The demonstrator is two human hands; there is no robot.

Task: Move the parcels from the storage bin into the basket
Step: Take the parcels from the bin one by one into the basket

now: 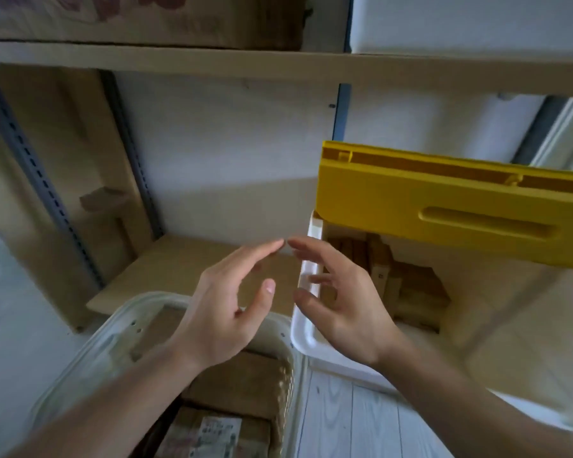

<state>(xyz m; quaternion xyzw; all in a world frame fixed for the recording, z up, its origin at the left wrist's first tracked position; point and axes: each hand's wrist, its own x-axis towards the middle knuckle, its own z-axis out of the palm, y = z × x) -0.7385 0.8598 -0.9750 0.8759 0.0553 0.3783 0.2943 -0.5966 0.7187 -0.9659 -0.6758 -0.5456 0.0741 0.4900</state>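
A white storage bin (pixel 306 338) with a raised yellow lid (pixel 444 206) stands on the shelf at the right. Brown cardboard parcels (pixel 411 292) lie piled inside it. Below at the left is a white basket (pixel 139 312) holding brown parcels (pixel 235 385), one with a printed label. My left hand (pixel 225 305) hovers over the basket's far rim, fingers spread and empty. My right hand (pixel 341 302) is over the bin's left wall, fingers apart, holding nothing. The two hands' fingertips almost meet.
A wooden shelf board (pixel 186 262) runs behind the basket, with slotted metal uprights (pixel 37 180) and a cardboard panel at the left. An upper shelf (pixel 212 64) carries a cardboard box and a white box. Pale plank floor (pixel 344 424) shows between basket and bin.
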